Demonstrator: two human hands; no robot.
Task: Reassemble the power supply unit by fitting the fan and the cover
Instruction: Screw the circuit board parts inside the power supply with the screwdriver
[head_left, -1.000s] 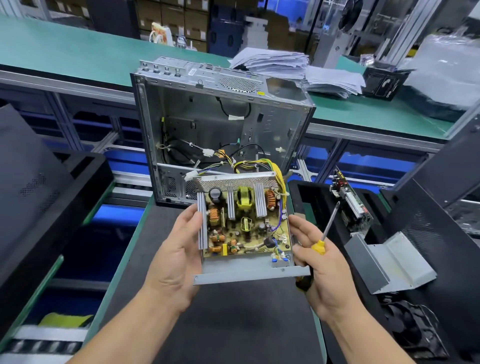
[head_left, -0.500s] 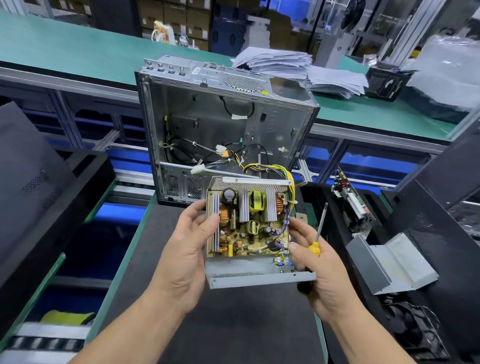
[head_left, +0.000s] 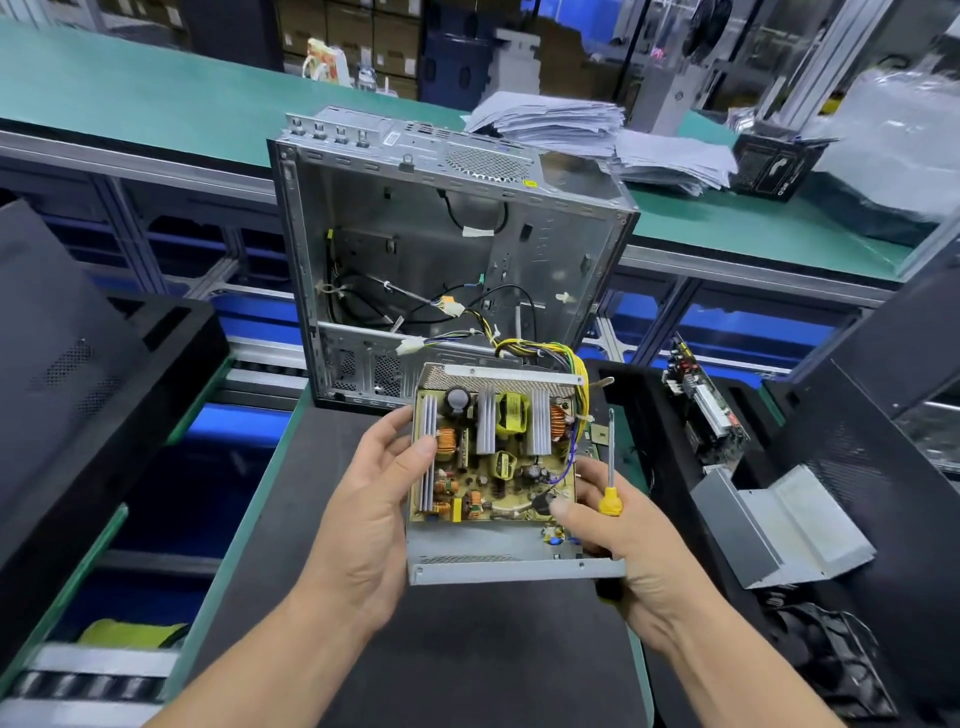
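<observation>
Bare forearms (head_left: 249, 670) (no sleeves), ringless hands (head_left: 363, 525)

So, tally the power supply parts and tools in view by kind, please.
Open power supply unit, held in both hands: 1
Metal cover: 1
Fan: 1
Screwdriver: 1
Total: 4

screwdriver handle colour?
Yellow with a black grip end; the screwdriver sits in the right hand. Head view shows it best.

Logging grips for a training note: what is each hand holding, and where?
Left hand grips the open power supply unit by its left edge; right hand holds its right edge plus a screwdriver by the handle.
</observation>
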